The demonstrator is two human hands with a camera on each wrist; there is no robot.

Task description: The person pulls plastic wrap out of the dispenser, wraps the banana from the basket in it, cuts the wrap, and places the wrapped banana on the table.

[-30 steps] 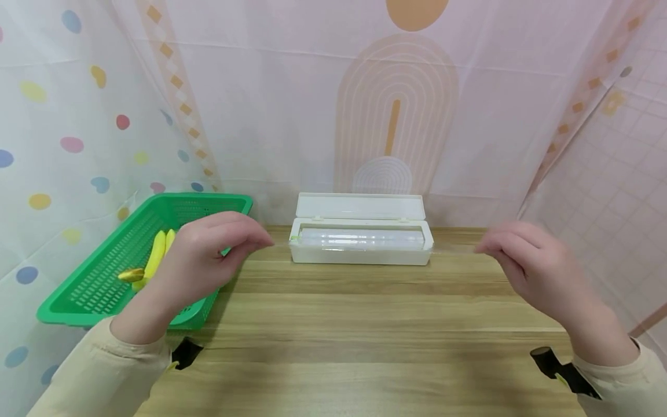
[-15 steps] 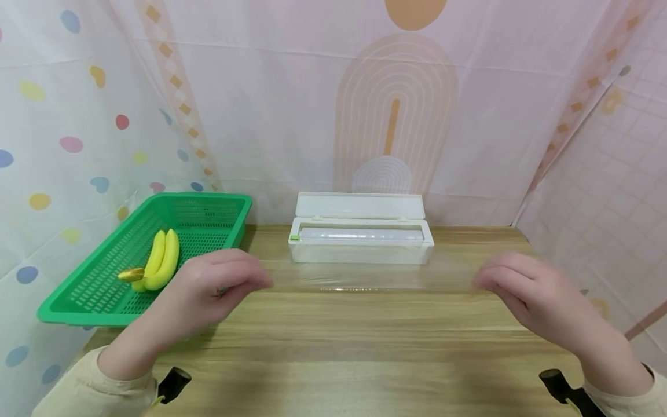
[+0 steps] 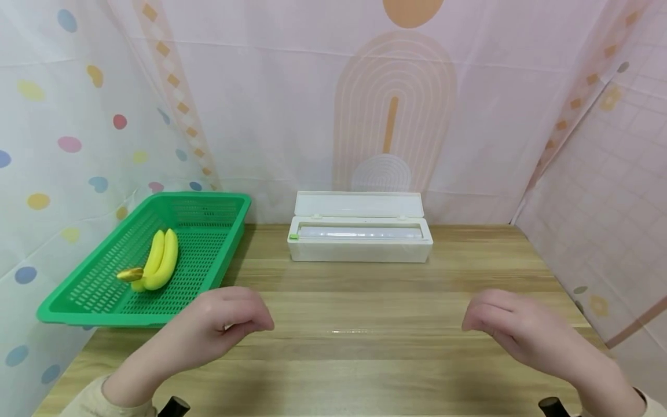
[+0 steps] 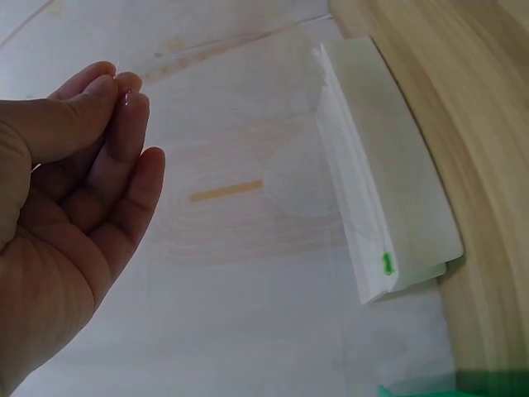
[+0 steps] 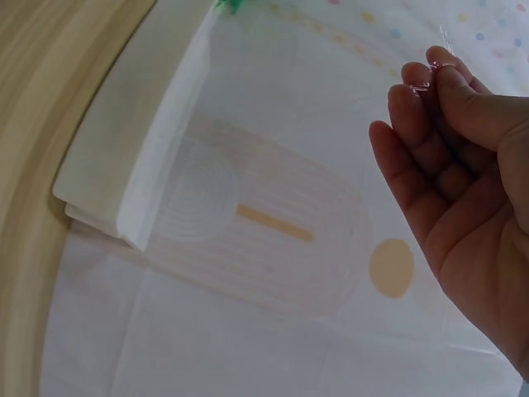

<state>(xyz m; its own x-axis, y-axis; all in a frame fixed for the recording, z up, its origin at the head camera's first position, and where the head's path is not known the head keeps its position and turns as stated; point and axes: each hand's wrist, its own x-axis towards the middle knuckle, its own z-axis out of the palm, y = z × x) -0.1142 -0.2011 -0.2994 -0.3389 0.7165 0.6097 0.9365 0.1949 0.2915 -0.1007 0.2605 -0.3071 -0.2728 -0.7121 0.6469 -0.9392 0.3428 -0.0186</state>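
A clear sheet of plastic wrap (image 3: 350,331) stretches between my two hands above the table, its near edge showing as a thin glint. My left hand (image 3: 226,321) pinches one corner between thumb and fingertips. At the other corner, my right hand (image 3: 513,327) pinches the wrap in the same way. Small shiny bits of wrap (image 5: 420,88) show at the right fingertips in the right wrist view. Behind both hands stands a white wrap dispenser (image 3: 359,252), lid raised, with the roll (image 3: 359,233) inside and a green slide cutter (image 3: 294,236) at its left end.
On the left, a green plastic basket (image 3: 94,318) holds a bunch of yellow bananas (image 3: 162,263). The left forearm passes close by its front corner. A patterned cloth (image 3: 286,116) hangs behind the wooden table (image 3: 469,272) and along both sides.
Both hands have drawn back from the dispenser toward the person, pulling the plastic wrap's edge along with them. The dispenser and basket have stayed in place.
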